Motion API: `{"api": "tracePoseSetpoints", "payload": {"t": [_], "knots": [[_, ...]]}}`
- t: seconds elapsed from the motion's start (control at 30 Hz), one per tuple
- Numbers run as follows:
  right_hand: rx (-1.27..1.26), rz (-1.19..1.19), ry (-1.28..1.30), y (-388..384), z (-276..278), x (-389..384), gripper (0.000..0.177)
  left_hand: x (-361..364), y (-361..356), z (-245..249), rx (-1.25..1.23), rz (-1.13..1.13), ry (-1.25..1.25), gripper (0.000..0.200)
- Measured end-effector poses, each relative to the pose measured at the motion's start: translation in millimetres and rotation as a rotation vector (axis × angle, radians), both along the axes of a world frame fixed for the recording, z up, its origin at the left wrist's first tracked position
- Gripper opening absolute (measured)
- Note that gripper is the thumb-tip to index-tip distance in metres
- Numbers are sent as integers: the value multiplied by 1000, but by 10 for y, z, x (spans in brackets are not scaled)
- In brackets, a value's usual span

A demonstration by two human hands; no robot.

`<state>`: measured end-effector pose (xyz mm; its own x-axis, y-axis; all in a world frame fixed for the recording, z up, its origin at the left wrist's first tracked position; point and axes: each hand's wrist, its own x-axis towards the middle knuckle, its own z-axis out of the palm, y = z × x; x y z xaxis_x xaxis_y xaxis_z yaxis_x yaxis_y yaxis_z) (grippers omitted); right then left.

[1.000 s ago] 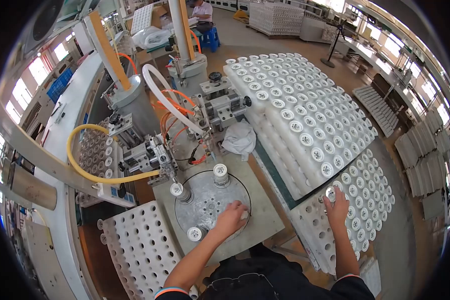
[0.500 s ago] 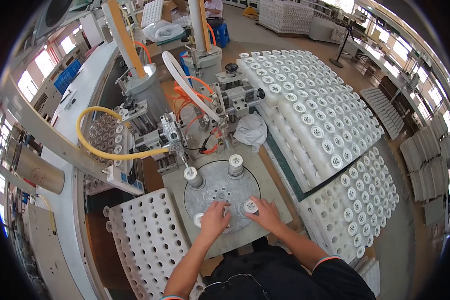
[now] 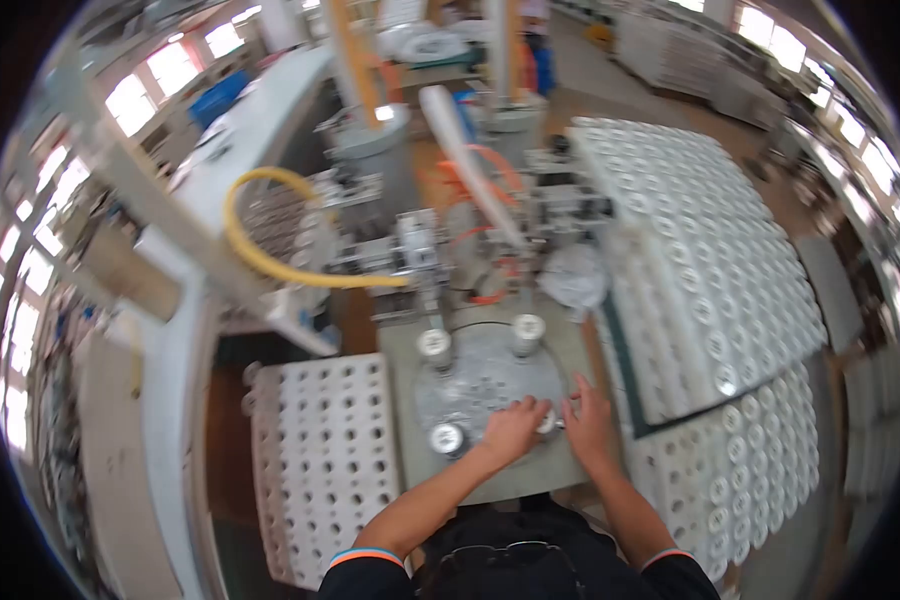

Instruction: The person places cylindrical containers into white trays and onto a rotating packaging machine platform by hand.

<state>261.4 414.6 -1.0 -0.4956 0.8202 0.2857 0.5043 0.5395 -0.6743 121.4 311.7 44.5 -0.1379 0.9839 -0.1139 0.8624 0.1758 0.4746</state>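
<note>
A white round part [image 3: 547, 421] sits at the right front of the round metal turntable [image 3: 485, 385], between my hands. My left hand [image 3: 515, 428] reaches across the front of the turntable, its bent fingers closed against this part's left side; its thumb is hidden. Just right of the part, my right hand [image 3: 588, 415] has its fingers stretched out and its thumb apart. Another white part with a dark centre [image 3: 447, 438] stands at the left front of the turntable. Two more stand at the back, a left one [image 3: 434, 344] and a right one [image 3: 527, 329]. Motion blur softens the view.
Behind the turntable stands a machine head [image 3: 417, 245] with a yellow hose [image 3: 232, 225]. A white holed tray [image 3: 320, 440] lies to the left. On the right are a stack of filled trays [image 3: 660, 370] and a partly filled tray [image 3: 675, 455]. A white cloth [image 3: 573, 277] lies behind.
The whole scene has shifted right as the head turned left. My left hand has moved right across the turntable to the front right part. My right hand has let go of that part.
</note>
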Motion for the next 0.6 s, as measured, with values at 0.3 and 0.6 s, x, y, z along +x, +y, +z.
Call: {"api": "tracePoseSetpoints", "payload": {"t": [0.3,0.6], "knots": [[143,375,-454,-258,-36,-448,62,-1873,-2050,201,173,918,121,62],[99,72,-230,-564,88,177,46,-3512,-2782,-147,-164,1125,222,67]]}}
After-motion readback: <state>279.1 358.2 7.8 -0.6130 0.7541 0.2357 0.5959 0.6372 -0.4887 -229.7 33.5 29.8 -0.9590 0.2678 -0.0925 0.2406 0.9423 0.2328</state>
